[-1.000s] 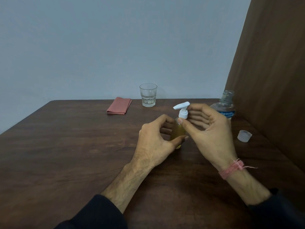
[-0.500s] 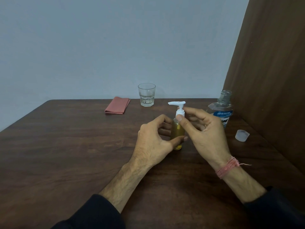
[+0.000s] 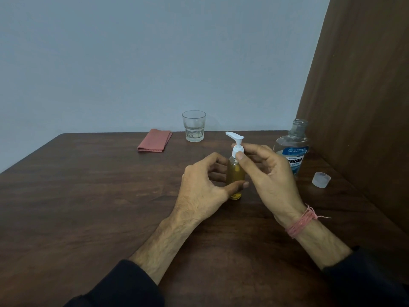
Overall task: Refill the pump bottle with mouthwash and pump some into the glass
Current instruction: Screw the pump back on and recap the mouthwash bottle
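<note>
At the middle of the dark wood-grain bench (image 3: 93,207), our left hand (image 3: 203,185) grips the small amber pump bottle (image 3: 235,173) while our right hand (image 3: 270,173) pinches its ribbed white collar, fingers (image 3: 240,155) closed on it. The refill looks done and the pump nearly seated; pumping remains. Farther off stand the open clear mouthwash bottle (image 3: 292,149), its loose cap (image 3: 321,179), and the faceted glass (image 3: 194,126).

Dark wood table (image 3: 88,207), pump bottle (image 3: 236,173) btwn hands, glass (image 3: 194,126) & cloth (image 3: 155,143) beyond left hand (image 3: 202,187), mouthwash bottle (image 3: 292,149) & cap (image 3: 321,179) by right hand (image 3: 269,173)
</note>
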Demonstrator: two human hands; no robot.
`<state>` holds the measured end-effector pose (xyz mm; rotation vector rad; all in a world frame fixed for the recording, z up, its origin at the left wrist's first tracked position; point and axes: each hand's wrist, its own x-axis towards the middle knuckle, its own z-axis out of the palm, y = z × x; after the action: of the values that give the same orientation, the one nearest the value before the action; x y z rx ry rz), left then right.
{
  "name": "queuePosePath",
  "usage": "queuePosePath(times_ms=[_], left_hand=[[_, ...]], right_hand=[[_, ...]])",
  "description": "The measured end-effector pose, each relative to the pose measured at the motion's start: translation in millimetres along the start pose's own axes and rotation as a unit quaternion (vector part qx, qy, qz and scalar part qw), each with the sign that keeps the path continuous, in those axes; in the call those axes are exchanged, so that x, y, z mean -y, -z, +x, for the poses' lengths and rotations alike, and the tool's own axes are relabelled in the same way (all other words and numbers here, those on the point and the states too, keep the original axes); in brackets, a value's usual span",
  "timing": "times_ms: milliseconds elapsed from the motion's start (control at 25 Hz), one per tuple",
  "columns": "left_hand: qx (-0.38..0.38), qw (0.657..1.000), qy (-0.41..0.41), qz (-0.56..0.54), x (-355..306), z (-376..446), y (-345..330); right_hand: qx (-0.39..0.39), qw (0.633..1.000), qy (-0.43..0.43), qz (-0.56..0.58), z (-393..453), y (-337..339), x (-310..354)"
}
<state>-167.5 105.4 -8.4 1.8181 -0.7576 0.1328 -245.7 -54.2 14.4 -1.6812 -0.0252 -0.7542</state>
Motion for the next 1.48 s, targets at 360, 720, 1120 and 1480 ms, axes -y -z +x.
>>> queuePosePath(times_ms=[360, 720, 1120, 1480], left_hand=[[0.001, 1.0, 0.016, 0.014, -1.1, 0.3, -1.0], [0.01, 1.0, 0.01, 0.002, -1.3, -0.4, -1.1], [0.019, 1.0, 0.024, -0.003, 0.1, 0.4, -1.4], [0.064, 0.997, 0.02, -0.026, 0.2, 3.7, 2.2]], right_hand=[[-0.004, 0.999, -0.025, 0.028, 2.2, 3.1, -5.3], [-0.023, 0.999, -0.028, 0.036, 0.5, 2.0, -1.9], [-0.012, 1.0, -0.02, -0.003, 0.3, 2.1, -1.5], [-0.019, 0.998, -0.001, -0.063, 1.4, 3.9, 0.6]])
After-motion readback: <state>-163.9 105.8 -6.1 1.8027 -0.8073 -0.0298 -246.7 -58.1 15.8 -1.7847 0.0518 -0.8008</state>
